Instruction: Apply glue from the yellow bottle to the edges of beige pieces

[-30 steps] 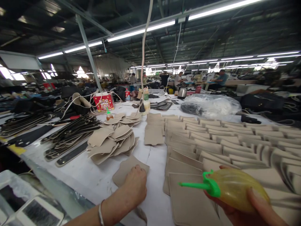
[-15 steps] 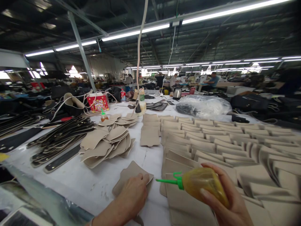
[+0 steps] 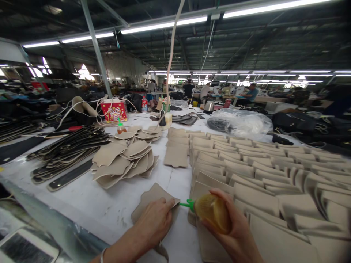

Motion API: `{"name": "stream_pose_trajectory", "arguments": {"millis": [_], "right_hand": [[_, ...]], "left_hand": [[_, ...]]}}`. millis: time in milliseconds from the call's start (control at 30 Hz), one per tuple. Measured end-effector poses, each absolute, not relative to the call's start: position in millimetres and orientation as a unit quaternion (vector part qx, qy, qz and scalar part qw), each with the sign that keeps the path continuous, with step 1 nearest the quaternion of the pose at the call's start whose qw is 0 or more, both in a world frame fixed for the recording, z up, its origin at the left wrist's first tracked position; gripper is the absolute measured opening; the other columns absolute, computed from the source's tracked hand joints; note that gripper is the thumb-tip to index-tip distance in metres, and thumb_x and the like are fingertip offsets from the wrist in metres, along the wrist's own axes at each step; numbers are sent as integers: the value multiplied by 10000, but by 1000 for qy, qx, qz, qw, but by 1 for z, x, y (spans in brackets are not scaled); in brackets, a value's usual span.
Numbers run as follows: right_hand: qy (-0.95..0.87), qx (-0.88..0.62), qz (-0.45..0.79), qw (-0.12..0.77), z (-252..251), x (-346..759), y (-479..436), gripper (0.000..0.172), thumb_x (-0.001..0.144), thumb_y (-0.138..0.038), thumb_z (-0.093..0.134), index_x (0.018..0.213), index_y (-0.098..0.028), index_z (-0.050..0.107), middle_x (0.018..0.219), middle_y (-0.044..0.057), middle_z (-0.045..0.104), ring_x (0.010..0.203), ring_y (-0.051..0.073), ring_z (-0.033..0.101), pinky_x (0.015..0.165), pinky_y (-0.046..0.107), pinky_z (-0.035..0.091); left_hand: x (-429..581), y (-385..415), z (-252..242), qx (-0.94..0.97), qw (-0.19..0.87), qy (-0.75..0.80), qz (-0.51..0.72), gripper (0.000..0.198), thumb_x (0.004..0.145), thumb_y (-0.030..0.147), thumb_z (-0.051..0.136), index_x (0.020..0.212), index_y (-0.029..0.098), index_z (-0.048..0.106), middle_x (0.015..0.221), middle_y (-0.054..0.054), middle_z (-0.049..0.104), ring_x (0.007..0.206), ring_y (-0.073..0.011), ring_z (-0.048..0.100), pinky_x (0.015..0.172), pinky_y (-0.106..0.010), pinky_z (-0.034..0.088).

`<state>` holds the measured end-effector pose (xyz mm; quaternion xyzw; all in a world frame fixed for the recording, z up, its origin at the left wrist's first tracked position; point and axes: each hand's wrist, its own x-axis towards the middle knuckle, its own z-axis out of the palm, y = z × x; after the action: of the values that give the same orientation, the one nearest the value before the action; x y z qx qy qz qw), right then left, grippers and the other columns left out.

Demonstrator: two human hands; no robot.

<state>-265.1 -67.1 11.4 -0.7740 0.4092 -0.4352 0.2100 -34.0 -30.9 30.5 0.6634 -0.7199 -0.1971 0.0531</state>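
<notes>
My left hand [image 3: 155, 219] grips a beige leather piece [image 3: 149, 197] with a notched outline, its fingers at the right edge. In my right hand [image 3: 233, 223] is a squeeze glue bottle [image 3: 211, 212] of amber liquid with a green nozzle, lying almost level and aimed left. The nozzle tip meets, or nearly meets, the piece's right corner by my left fingertips. Left of centre lies a loose heap of similar beige pieces [image 3: 109, 153]. Overlapping rows of beige pieces [image 3: 263, 182] cover the table's right side, partly behind my right hand.
Black straps [image 3: 71, 149] are piled on the left. Behind the heap stand a second small green-tipped bottle [image 3: 121, 128] and a red box [image 3: 113, 110]. A clear plastic bag [image 3: 241, 122] and a kettle [image 3: 208, 106] sit farther back. A cable [image 3: 172, 47] hangs down over the table.
My right hand has brought the glue bottle left, so its nozzle is now at the corner of the leather piece. The left hand keeps its hold; the view has shifted slightly.
</notes>
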Motion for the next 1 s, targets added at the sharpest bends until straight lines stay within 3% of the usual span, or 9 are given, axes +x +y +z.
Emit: {"name": "stream_pose_trajectory", "arguments": {"millis": [267, 467, 700, 867, 1000], "right_hand": [[400, -796, -418, 177, 19, -263, -66, 478, 836, -433, 667, 1237, -296, 445, 1165, 13, 598, 996, 188, 623, 857, 241, 521], [420, -790, -422, 145, 13, -266, -71, 483, 836, -448, 661, 1236, -287, 443, 1128, 14, 617, 959, 186, 637, 846, 251, 533], [429, -783, -422, 155, 12, -269, -70, 465, 843, -454, 655, 1226, -298, 442, 1085, -2, 624, 866, 157, 648, 777, 220, 546], [421, -787, -414, 180, 11, -269, -70, 449, 843, -447, 656, 1220, -313, 452, 1149, -7, 608, 959, 175, 634, 845, 245, 529], [425, -778, -425, 182, 9, -270, -70, 473, 833, -443, 670, 1225, -287, 456, 1120, 10, 617, 920, 184, 638, 826, 259, 532]], "left_hand": [[-32, -26, 29, 663, 65, -718, -200, 437, 899, 217, 299, 1252, 253, 555, 988, -80, 632, 932, -282, 632, 840, -446, 487], [-30, -25, 28, 658, 73, -721, -206, 411, 884, 221, 327, 1195, 258, 593, 971, -75, 633, 926, -262, 632, 842, -413, 484], [-31, -24, 30, 663, 62, -720, -196, 434, 857, 190, 326, 1187, 277, 593, 949, -64, 626, 893, -259, 636, 811, -400, 484], [-34, -24, 31, 665, 46, -720, -194, 441, 863, 201, 320, 1212, 287, 577, 951, -67, 617, 892, -264, 636, 805, -410, 489], [-36, -22, 28, 667, 40, -721, -181, 442, 859, 194, 315, 1206, 278, 576, 954, -73, 610, 868, -264, 637, 779, -409, 493]]}}
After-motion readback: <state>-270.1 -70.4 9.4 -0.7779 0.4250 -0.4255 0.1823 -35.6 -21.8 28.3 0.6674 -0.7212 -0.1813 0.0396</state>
